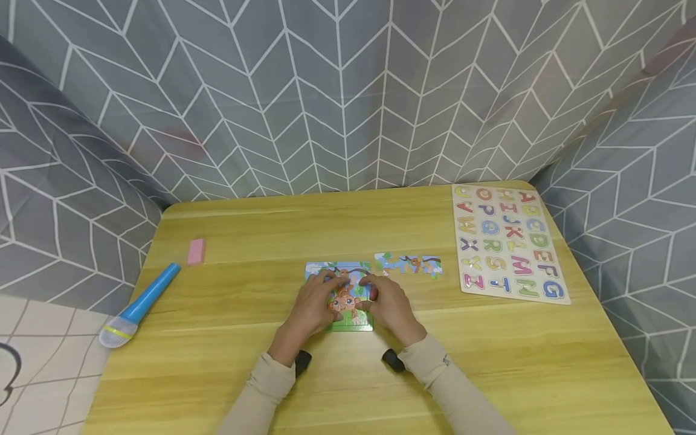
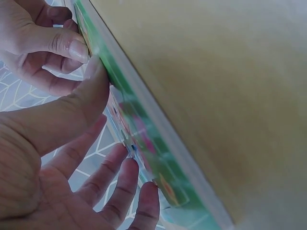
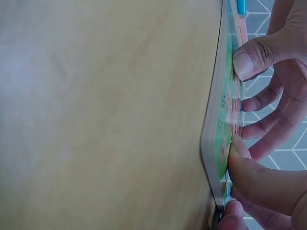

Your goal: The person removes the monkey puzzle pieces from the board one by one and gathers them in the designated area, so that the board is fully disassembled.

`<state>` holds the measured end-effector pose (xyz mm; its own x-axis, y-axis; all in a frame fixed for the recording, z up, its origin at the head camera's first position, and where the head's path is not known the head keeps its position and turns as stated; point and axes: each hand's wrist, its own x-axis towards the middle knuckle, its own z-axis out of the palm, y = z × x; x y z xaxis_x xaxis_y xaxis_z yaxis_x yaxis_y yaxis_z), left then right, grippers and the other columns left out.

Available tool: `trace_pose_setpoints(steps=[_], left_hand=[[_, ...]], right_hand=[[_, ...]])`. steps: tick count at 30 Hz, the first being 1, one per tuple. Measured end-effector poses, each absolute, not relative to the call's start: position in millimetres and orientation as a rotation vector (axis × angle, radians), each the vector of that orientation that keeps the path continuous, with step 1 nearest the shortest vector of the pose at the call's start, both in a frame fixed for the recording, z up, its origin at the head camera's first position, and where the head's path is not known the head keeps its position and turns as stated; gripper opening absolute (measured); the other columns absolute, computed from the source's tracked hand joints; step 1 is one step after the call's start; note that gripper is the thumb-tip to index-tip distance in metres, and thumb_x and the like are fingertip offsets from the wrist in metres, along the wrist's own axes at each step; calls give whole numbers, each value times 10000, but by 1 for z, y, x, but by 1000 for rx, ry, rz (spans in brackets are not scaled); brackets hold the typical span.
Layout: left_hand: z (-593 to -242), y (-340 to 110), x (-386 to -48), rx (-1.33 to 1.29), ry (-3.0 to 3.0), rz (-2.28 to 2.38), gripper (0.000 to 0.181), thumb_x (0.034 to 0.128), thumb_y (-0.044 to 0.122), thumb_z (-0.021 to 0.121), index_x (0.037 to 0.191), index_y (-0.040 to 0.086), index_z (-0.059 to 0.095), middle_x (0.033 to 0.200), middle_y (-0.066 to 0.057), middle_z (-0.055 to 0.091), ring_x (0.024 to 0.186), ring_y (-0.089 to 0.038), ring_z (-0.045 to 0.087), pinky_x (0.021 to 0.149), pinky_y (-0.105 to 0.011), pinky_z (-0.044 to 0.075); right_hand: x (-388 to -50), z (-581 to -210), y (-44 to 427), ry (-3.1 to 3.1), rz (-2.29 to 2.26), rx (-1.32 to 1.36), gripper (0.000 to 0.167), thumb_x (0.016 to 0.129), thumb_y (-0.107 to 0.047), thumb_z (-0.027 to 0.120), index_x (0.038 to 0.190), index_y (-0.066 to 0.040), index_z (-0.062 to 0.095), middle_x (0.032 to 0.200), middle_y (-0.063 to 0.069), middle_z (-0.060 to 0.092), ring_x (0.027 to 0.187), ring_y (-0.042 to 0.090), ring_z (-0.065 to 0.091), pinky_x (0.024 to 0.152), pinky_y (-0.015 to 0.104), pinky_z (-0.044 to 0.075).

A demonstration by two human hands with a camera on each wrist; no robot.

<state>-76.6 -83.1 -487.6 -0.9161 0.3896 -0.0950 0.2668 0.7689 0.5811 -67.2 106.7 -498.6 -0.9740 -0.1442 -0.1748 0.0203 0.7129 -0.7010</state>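
A jigsaw puzzle [image 1: 350,324] with a monkey picture lies flat in its tray board on the table. My left hand [image 1: 315,297] rests over its left side; in the left wrist view the thumb [image 2: 93,79] touches the puzzle face and the other fingers spread along it. My right hand [image 1: 388,302] is on the right side, its thumb [image 3: 244,165] pressing the picture near the edge. No piece shows between the fingers of either hand, though the hands cover part of the picture. Just beyond the right hand lie loose puzzle pieces [image 1: 415,264] in a row.
An alphabet board [image 1: 502,254] with coloured letters lies at the right of the wooden table [image 1: 244,362]. To the left are a pink block [image 1: 196,251] and a blue toy microphone [image 1: 149,299] at the table's edge. A patterned grey curtain [image 1: 337,109] hangs behind.
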Motion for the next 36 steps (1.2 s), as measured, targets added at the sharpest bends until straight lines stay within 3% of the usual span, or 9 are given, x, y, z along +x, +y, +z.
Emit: trace_pose_setpoints(steps=[36], left_hand=[[-489, -83, -75, 479, 2710, 930, 772, 694, 44, 903, 1392, 177, 600, 1344, -64, 524, 1171, -272, 480, 851, -371, 514]], right_hand=[[-68, -496, 106, 2701, -1110, -109, 408, 785, -178, 850, 1144, -60, 695, 749, -4, 536, 621, 120, 467, 538, 210, 401]])
